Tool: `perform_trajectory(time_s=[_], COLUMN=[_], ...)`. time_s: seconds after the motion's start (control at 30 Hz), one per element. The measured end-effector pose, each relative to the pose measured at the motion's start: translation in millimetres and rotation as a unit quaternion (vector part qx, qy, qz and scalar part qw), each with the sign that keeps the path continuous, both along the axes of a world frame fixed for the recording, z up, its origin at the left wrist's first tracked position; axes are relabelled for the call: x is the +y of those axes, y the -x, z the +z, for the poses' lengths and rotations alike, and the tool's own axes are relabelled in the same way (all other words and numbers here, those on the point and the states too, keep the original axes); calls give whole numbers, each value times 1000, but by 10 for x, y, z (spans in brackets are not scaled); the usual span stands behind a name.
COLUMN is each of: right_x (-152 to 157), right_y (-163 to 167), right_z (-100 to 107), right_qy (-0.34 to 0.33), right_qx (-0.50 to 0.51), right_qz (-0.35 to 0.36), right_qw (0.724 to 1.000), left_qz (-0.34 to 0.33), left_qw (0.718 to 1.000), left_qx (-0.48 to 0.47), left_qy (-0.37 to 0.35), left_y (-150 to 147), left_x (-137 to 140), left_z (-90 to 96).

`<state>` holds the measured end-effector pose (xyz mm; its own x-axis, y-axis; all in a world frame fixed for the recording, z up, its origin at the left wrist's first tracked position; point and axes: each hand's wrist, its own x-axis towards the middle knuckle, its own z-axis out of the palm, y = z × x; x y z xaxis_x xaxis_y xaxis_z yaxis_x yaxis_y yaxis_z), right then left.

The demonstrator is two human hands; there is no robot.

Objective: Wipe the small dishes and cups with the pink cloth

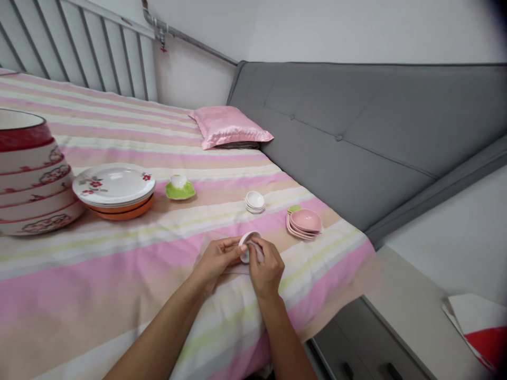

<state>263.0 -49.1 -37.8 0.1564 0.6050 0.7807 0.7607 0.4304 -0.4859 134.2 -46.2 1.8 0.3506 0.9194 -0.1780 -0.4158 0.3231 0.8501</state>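
Note:
Between my two hands, just above the striped bedspread (158, 264), is a small white dish (245, 240), tilted on edge. My left hand (216, 261) grips its left rim between thumb and fingers. My right hand (267, 266) pinches a thin pale cloth (259, 254) against the inside of the dish. More of that cloth seems to hang beneath my hands. Beyond them sits a short stack of small white dishes (254, 200). To the right of it lie nested pink dishes (307, 220) with a green leaf-shaped part.
At left stand a tall stack of red-rimmed bowls (37, 195) and flowered plates (114, 184) over orange ones. A green leaf-shaped dish (180, 190) holds a white one. A pink pillow (232, 126) rests by the grey headboard (356, 121). A nightstand (420, 295) stands right.

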Motion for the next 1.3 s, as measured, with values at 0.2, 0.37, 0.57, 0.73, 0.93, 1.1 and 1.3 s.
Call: perform_trajectory(time_s=[0.2, 0.37, 0.57, 0.73, 0.93, 1.1, 1.3], right_x=[-14, -14, -14, -19, -6, 11, 4], right_y=[0, 18, 22, 30, 41, 25, 19], right_z=[24, 43, 46, 41, 4, -24, -4], right_qy=[1, -1, 29, 61, 64, 45, 24], right_qx=[-16, -22, -34, -41, -39, -21, -3], right_qz=[48, 95, 116, 100, 52, 12, -6], right_qw=[999, 995, 992, 992, 996, 999, 1000], left_qz=[-8, 9, 39, 41, 42, 30, 4], left_qw=[1000, 1000, 999, 999, 999, 999, 1000], left_qx=[-4, 0, -7, -20, -17, -6, 5], left_qy=[3, -5, -10, -16, -16, -12, -3], left_y=[-7, -12, -14, -19, -15, -11, -9], left_x=[-3, 7, 17, 17, 17, 9, -11], left_z=[-24, -20, -12, -17, -19, 10, 33])
